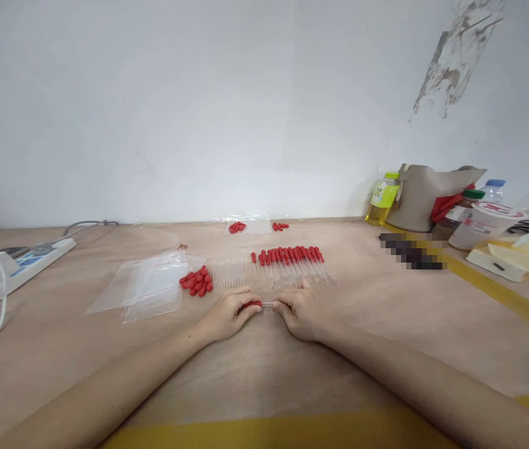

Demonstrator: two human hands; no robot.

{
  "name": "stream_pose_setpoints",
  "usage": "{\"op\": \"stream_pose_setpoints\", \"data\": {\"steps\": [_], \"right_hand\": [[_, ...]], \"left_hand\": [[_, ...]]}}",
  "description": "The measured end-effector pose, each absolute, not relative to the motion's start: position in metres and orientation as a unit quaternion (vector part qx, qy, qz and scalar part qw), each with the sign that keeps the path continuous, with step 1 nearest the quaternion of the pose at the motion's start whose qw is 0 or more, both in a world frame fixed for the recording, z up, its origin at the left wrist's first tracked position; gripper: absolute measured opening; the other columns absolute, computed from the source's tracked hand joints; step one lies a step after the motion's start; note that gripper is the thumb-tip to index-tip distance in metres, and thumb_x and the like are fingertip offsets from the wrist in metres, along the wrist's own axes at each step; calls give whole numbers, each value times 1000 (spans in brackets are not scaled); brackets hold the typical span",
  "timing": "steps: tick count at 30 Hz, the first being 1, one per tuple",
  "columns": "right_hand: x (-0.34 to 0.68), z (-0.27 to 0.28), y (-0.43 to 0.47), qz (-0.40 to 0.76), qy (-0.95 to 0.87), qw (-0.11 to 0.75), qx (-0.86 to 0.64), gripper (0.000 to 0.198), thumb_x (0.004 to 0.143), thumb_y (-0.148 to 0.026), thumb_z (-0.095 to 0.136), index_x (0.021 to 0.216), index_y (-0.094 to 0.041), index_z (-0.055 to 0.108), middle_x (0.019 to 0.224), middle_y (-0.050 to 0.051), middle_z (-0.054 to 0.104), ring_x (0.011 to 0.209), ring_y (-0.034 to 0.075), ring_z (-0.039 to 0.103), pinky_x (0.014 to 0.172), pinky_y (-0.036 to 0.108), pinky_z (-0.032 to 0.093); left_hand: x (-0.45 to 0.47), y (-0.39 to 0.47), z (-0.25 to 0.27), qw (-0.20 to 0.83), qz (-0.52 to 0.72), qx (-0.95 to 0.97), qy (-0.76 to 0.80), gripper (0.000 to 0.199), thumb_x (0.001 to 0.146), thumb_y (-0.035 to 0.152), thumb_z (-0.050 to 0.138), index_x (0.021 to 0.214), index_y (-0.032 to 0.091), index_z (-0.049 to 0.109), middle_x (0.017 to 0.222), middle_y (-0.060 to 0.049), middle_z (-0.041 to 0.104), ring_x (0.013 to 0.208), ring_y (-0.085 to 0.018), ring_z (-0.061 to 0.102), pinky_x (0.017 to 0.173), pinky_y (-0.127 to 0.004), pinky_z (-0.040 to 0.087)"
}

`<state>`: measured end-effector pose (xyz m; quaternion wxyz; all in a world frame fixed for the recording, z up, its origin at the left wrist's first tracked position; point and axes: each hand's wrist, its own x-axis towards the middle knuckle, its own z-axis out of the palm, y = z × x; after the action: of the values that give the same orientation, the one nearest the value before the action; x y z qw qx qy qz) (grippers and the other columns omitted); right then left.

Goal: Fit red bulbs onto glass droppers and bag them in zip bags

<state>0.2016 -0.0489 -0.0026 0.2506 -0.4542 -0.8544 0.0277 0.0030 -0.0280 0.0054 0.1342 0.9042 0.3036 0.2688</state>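
My left hand is closed around a red rubber bulb. A clear glass dropper tube runs from the bulb's end into my right hand, which pinches it; the tube's far end is hidden by those fingers. Just beyond my left hand lie a pile of loose red bulbs and a row of bare glass tubes. Past my right hand, several droppers with red bulbs fitted lie side by side, bulbs pointing to the wall.
Clear plastic bags lie left of the bulbs. More red bulbs in a bag rest by the wall. A power strip with cables stands left. At right are a yellow-green bottle, a grey bag, a tub and a tissue pack.
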Motion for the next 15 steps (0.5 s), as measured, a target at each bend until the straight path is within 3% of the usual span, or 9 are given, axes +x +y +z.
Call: {"op": "stream_pose_setpoints", "data": {"steps": [6, 12, 15], "right_hand": [[199, 7, -51, 38, -846, 231, -479, 25, 84, -25, 42, 69, -20, 61, 64, -1, 63, 58, 11, 49, 70, 29, 28], [208, 20, -51, 38, -864, 227, -448, 18, 80, -26, 48, 75, -23, 65, 76, 1, 64, 74, 14, 54, 69, 27, 31], [214, 23, -40, 101, -837, 232, -486, 20, 78, -24, 47, 66, -20, 63, 66, 0, 62, 62, 12, 54, 57, 23, 33]], "left_hand": [[4, -26, 7, 133, 261, 908, 299, 21, 88, 25, 42, 87, 16, 62, 81, -4, 59, 73, -14, 54, 66, -24, 41], [-3, -17, 16, 94, 265, 911, 301, 23, 85, 32, 47, 100, 21, 60, 94, -5, 60, 88, -18, 54, 79, -29, 41], [-20, -2, 27, 48, 300, 882, 359, 28, 80, 36, 51, 103, 21, 58, 101, -7, 58, 95, -21, 52, 83, -32, 39]]}}
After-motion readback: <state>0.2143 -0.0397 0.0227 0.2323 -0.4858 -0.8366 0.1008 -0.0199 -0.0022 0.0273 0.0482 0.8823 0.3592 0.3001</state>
